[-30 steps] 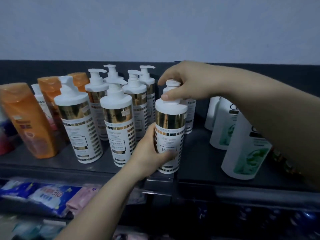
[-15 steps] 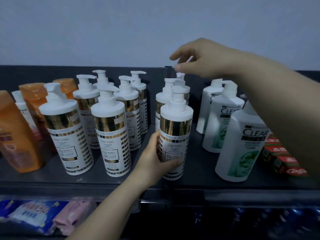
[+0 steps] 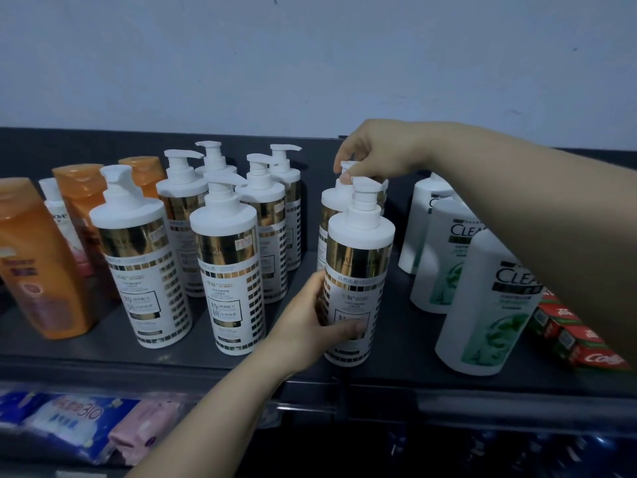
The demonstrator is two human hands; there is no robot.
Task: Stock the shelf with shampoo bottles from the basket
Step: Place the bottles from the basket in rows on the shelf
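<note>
Several white pump shampoo bottles with gold bands stand upright on the dark shelf (image 3: 396, 353). My left hand (image 3: 310, 329) grips the lower body of the front shampoo bottle (image 3: 358, 257), which stands near the shelf's front edge. Right behind it stands a second pump bottle (image 3: 332, 201). My right hand (image 3: 375, 151) reaches over from the right and pinches that rear bottle's pump head with its fingertips. Two more front bottles (image 3: 138, 250) (image 3: 227, 257) stand to the left with others behind them. No basket is in view.
Orange bottles (image 3: 38, 263) crowd the shelf's left end. White Clear bottles (image 3: 489, 305) stand at the right, beside red toothpaste boxes (image 3: 568, 336). A lower shelf holds wrapped packs (image 3: 69, 419). A pale wall rises behind the shelf.
My right hand left the front bottle's pump, lifted, then came down onto the pump of the bottle behind. My left hand stayed on the front bottle.
</note>
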